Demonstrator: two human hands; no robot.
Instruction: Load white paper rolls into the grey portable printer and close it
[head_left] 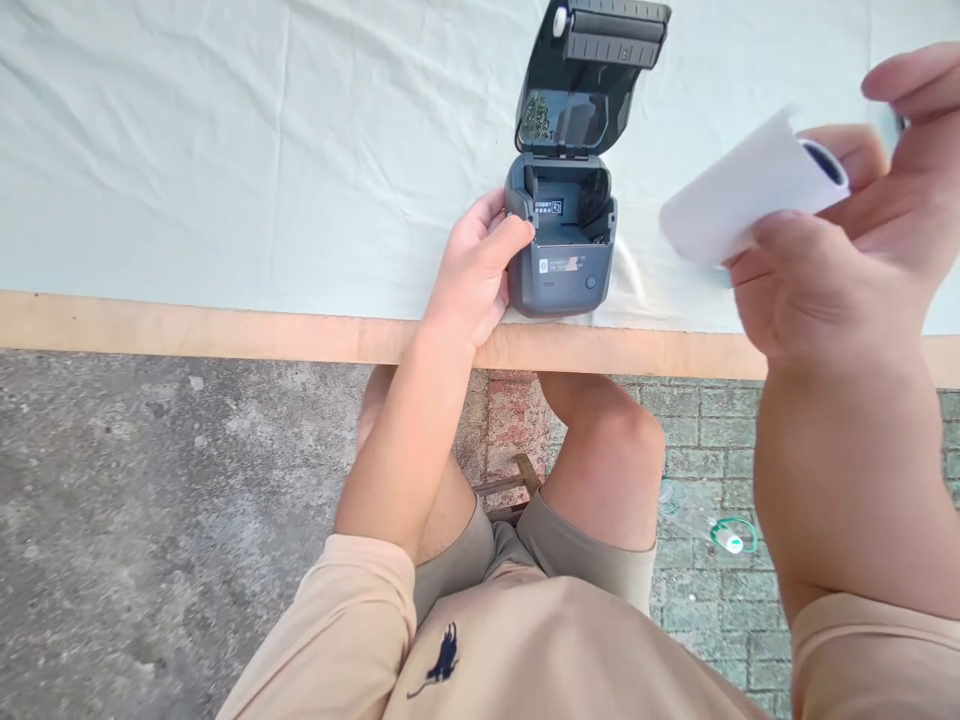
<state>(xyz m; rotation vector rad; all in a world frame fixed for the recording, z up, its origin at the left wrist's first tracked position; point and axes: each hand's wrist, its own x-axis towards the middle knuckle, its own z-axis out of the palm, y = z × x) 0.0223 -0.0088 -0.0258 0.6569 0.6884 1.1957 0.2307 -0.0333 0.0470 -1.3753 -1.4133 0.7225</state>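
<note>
Small dark grey plastic label printer (562, 245), hinged lid flipped up and back, standing on the white-clothed worktop (225, 150) at its near wooden edge. Left hand (472, 275) gripping the printer's left side. Right hand (832, 270), right of printer, pinching white paper roll (739, 195), held aloft.

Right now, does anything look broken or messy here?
Nothing looks broken. The printer sits square by the table edge, lid flipped open, bay empty. The cloth is wrinkled. A plastic bottle lies on the ground.
</note>
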